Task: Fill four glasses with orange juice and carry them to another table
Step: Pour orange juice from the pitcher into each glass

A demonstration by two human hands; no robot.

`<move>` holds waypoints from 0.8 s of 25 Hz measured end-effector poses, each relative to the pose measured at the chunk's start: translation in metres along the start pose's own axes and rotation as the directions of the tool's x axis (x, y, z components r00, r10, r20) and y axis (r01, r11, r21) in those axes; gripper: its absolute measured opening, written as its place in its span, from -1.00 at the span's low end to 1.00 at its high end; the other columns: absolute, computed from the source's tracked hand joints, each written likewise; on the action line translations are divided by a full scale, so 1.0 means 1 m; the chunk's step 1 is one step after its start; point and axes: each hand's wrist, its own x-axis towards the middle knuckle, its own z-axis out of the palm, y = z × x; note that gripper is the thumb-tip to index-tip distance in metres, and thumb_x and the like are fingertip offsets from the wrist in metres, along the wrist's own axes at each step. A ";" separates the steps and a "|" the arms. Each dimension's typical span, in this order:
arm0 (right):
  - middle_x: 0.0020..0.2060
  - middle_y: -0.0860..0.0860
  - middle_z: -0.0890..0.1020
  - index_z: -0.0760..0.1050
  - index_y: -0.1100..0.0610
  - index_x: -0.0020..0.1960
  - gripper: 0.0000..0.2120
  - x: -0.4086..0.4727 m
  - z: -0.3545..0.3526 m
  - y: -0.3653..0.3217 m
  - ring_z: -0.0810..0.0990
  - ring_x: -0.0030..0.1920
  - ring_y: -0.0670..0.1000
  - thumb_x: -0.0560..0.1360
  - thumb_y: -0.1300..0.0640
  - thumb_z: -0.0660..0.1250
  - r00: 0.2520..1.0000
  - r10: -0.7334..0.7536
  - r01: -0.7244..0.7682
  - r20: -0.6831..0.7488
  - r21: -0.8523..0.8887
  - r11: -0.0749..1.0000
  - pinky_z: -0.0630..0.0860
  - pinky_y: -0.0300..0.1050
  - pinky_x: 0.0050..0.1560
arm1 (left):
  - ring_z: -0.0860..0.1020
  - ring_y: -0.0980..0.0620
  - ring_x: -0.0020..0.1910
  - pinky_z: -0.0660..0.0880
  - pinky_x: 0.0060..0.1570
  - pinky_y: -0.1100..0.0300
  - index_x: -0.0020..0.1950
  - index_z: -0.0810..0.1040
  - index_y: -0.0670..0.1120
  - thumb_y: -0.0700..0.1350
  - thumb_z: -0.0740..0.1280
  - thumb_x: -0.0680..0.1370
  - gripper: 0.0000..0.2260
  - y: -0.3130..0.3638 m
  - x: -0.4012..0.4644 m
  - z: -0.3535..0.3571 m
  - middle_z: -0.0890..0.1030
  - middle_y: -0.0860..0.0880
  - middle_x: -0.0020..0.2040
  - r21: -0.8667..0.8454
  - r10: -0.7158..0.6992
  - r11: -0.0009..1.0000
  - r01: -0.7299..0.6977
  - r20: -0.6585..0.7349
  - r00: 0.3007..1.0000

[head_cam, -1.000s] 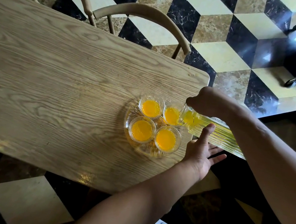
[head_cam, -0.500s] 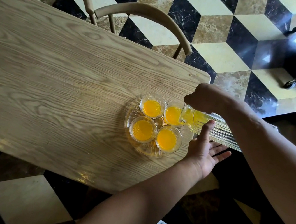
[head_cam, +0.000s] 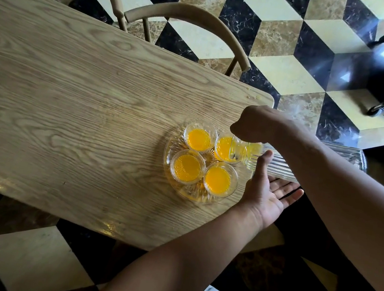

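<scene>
**Q.** Glasses: where do the four stand, and what is being done to them?

**A.** Four small clear glasses (head_cam: 206,158) stand close together on a cut-glass tray (head_cam: 170,150) near the right end of the wooden table (head_cam: 70,95). All four show orange juice. The far-right glass (head_cam: 225,147) is under the mouth of a ribbed glass pitcher (head_cam: 280,168), which is tipped almost level.

**Q.** How do the hands stand?

**A.** The right hand (head_cam: 259,126) is curled tight round the pitcher near its mouth, fingers hidden beneath. The left hand (head_cam: 269,192) lies flat, palm up, under the pitcher's body, fingers straight and the thumb against its ribbed side; it supports and does not clasp.

**Q.** How will the load handle when carried?

**A.** Judged from the view: glass on glass, so stiff, brittle and prone to slide. The glasses look full enough that a tilt or a jolt would spill them, and any drips would make the tray slick.

**Q.** Where should it be held?

**A.** Probably at the tray's rim on its left and right sides, both hands, fingers under the edge, kept level. The pitcher needs setting down first.

**Q.** What else is present?

**A.** Two curved wooden chair backs (head_cam: 190,17) at the far edge, over a chequered stone floor (head_cam: 282,66).
</scene>
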 end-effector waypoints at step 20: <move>-0.38 0.08 0.42 0.32 0.14 -0.29 -0.70 -0.018 0.011 0.006 0.42 -0.38 0.06 0.59 0.07 0.16 0.973 0.132 -0.082 -0.187 0.250 0.965 0.30 -0.15 -0.43 | 0.60 -0.16 0.27 0.66 -0.02 0.01 0.18 0.46 -0.10 0.39 0.63 -0.08 -0.01 0.006 -0.025 -0.012 0.54 -0.26 0.36 0.142 0.069 0.988 -0.063 -0.031 0.997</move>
